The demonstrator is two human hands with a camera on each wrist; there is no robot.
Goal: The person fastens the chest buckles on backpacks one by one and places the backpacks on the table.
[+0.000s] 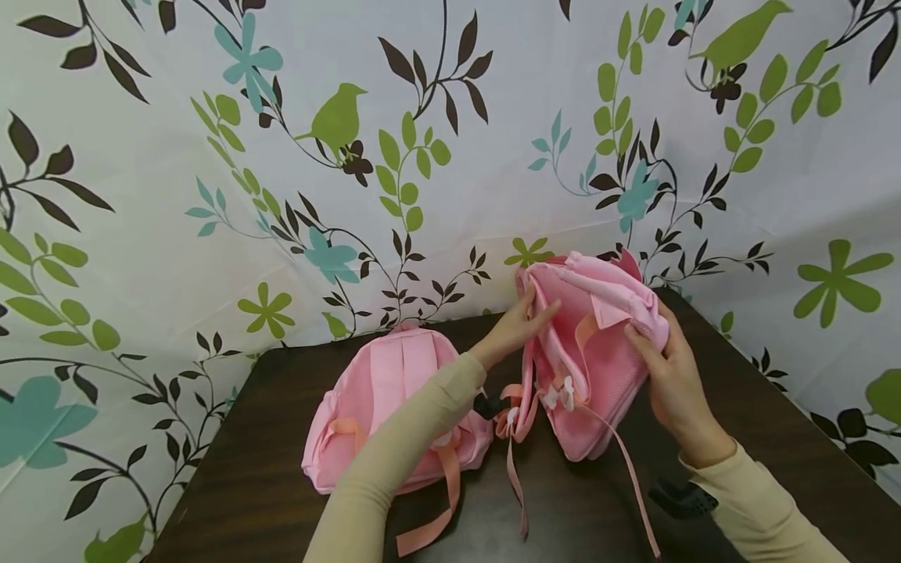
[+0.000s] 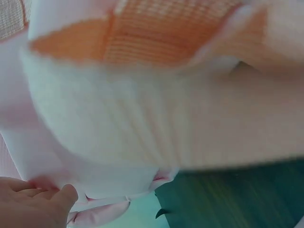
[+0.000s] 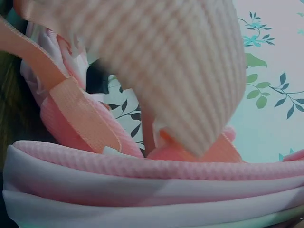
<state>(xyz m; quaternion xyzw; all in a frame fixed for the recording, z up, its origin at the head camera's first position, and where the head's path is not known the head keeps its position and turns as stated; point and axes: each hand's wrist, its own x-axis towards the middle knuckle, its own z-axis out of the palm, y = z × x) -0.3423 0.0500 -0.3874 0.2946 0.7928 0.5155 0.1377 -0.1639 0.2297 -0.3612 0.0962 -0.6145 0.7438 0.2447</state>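
Observation:
Two pink backpacks are in the head view. One is a small backpack (image 1: 598, 391) raised and tilted over the table, its straps facing me. My right hand (image 1: 672, 375) grips its right side, thumb on the front and fingers behind. At its upper left edge my left hand (image 1: 517, 324) holds the shoulder strap, the thumb lying apart from the fingers. Orange webbing straps (image 1: 626, 477) dangle below the bag. In the right wrist view the bag's layered edge (image 3: 142, 185) fills the bottom. The left wrist view shows my left hand (image 2: 35, 202) against pale pink fabric.
A second pink backpack (image 1: 404, 367) lies on the dark wooden table (image 1: 239, 469) to the left, under my left forearm, an orange strap (image 1: 436, 508) trailing toward me. Behind the table hangs a white curtain (image 1: 464, 180) printed with birds, leaves and flowers.

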